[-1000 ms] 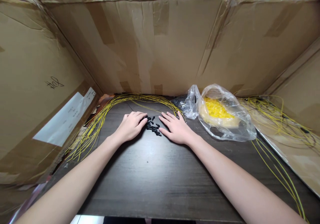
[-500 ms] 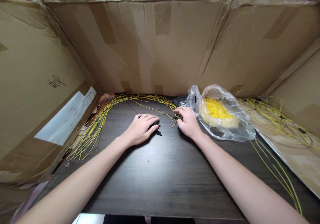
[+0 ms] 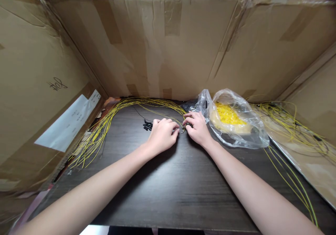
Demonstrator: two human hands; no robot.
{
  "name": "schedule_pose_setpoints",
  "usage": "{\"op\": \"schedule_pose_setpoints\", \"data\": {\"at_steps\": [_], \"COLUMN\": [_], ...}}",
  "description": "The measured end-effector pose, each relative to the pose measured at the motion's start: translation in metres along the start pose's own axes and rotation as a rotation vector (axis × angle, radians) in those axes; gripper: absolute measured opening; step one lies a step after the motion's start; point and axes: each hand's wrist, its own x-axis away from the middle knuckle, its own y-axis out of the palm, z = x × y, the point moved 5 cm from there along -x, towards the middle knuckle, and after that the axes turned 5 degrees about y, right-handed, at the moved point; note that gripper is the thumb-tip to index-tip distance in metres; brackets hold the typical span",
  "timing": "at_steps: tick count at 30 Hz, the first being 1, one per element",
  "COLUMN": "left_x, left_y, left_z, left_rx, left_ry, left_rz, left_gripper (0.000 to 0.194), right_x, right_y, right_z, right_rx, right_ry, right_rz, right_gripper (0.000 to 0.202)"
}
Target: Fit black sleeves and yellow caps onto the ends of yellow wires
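Pinched between the fingertips of the right hand (image 3: 197,130) is the end of a thin yellow wire (image 3: 181,125); the left hand (image 3: 163,136) curls loosely beside it, its hold hidden. Small black caps (image 3: 147,125) lie just left. Dark woodgrain table (image 3: 162,189) stays open nearward; taped cardboard walls (image 3: 168,46) close three sides, a crinkled clear bag (image 3: 236,123) at right.
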Motion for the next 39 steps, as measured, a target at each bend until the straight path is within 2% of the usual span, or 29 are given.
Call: {"op": "schedule_pose_setpoints", "data": {"at_steps": [6, 16, 20, 24, 28, 31, 35, 39], "left_x": [-0.022, -0.020, -0.015, 0.001, 0.021, 0.033, 0.042, 0.045], "left_y": [0.017, 0.022, 0.016, 0.000, -0.014, -0.019, -0.016, -0.012], "left_z": [0.002, 0.013, 0.017, 0.014, 0.009, 0.005, 0.000, 0.002], "left_rx": [0.018, -0.139, -0.171, -0.124, -0.008, 0.211, 0.495, 0.637], "left_ry": [-0.025, 0.043, 0.075, 0.061, 0.042, 0.003, -0.062, -0.059], "left_rz": [-0.096, -0.049, -0.028, 0.017, 0.052, 0.142, 0.249, 0.266], "left_gripper": [0.020, 0.024, 0.025, 0.022, 0.016, 0.013, 0.011, 0.008], "right_x": [0.000, -0.001, -0.001, 0.000, 0.001, 0.002, 0.001, 0.001], "right_y": [0.002, 0.003, 0.001, 0.003, 0.006, 0.010, 0.012, 0.013], "right_z": [0.005, 0.003, 0.000, -0.003, -0.004, -0.003, -0.001, 0.000], "right_rx": [0.008, 0.063, 0.094, 0.126, 0.165, 0.193, 0.215, 0.232], "right_ry": [0.026, 0.022, 0.019, 0.018, 0.007, 0.006, 0.005, 0.007], "right_rz": [-0.016, -0.001, 0.012, 0.012, 0.004, -0.012, -0.016, 0.002], "right_gripper": [0.028, 0.026, 0.025, 0.024, 0.023, 0.026, 0.028, 0.029]}}
